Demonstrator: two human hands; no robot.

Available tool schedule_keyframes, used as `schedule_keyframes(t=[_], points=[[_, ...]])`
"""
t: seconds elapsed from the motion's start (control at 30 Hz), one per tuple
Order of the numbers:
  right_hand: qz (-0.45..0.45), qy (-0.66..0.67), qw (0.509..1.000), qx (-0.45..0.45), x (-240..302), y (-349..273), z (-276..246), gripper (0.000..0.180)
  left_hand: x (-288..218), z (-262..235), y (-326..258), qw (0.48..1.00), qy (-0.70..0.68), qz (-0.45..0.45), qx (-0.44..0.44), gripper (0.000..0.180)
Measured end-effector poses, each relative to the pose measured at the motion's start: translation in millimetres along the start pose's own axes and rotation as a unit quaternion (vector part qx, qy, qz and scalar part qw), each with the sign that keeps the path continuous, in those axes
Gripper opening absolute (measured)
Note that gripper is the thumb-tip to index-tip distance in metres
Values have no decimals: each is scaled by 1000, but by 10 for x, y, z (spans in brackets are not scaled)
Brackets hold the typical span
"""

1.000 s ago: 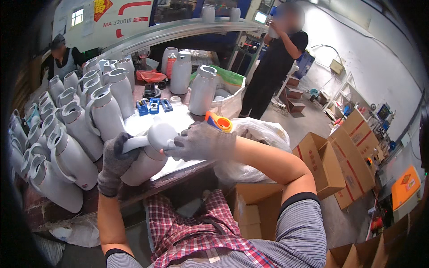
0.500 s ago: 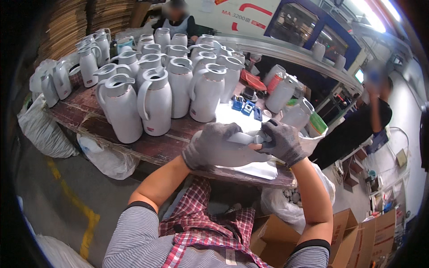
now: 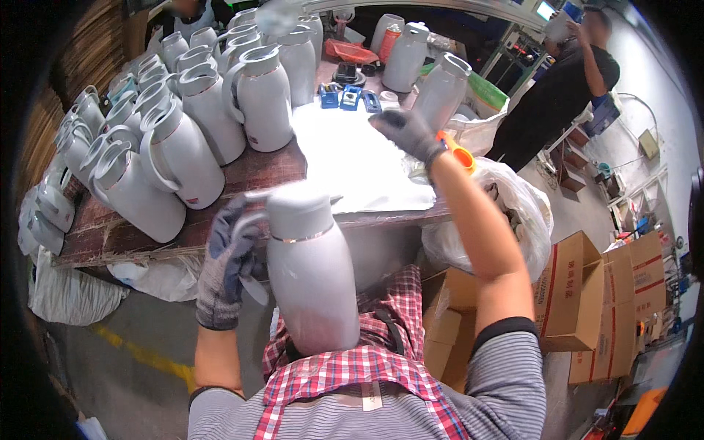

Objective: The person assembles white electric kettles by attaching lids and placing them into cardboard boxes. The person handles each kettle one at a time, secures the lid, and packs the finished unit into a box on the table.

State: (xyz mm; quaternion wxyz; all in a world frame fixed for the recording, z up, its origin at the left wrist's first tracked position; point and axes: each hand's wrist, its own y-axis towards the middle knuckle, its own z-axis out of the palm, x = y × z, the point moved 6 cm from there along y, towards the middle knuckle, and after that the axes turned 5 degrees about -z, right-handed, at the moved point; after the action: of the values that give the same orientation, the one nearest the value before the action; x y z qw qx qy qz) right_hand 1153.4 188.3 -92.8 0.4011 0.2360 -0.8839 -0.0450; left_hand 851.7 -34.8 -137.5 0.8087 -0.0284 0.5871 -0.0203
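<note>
A light grey vacuum jug (image 3: 312, 279) stands upright close to my body, its lid (image 3: 298, 209) and spout at the top and a thin shiny ring below the lid. My left hand (image 3: 231, 249), in a grey glove, is wrapped round the jug's handle at its left side. Over the right part of the lit white sheet (image 3: 367, 161) hangs my right hand (image 3: 409, 135), gloved too and smeared by motion; its fingers are hard to make out. Just by that wrist is an orange object with a loop (image 3: 458, 154). Several small blue devices (image 3: 350, 97) sit beyond the sheet.
Many similar grey jugs (image 3: 180, 150) crowd the left of the worn wooden table (image 3: 282, 172). More jugs (image 3: 443, 92) and a red spray can (image 3: 389, 42) stand at the back right. Plastic bags (image 3: 513, 213) and cardboard boxes (image 3: 572, 293) are below right. A person (image 3: 550, 95) stands at right.
The jug, earlier tilted sideways between both hands over the table edge, is now upright nearer my body in my left hand. My right hand has left it and moved up over the table.
</note>
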Motion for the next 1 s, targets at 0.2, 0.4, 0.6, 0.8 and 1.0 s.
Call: schedule_keyframes(t=[0.2, 0.4, 0.6, 0.8, 1.0], points=[[-25, 25, 999, 13, -1145, -439, 834, 25, 443, 296, 145, 991, -8, -134, 8, 57], [-62, -293, 953, 44, -1418, -526, 1031, 31, 715, 503, 384, 976, 58, -193, 87, 67], [59, 50, 996, -44, -1500, -160, 1145, 33, 583, 801, 545, 908, 401, -17, 119, 60], [145, 475, 864, -83, -930, 55, 1072, 31, 551, 599, 1201, 942, 321, 12, 99, 32], [139, 504, 851, -49, -742, 193, 1294, 29, 1027, 781, 1947, 956, 288, -5, 56, 59]])
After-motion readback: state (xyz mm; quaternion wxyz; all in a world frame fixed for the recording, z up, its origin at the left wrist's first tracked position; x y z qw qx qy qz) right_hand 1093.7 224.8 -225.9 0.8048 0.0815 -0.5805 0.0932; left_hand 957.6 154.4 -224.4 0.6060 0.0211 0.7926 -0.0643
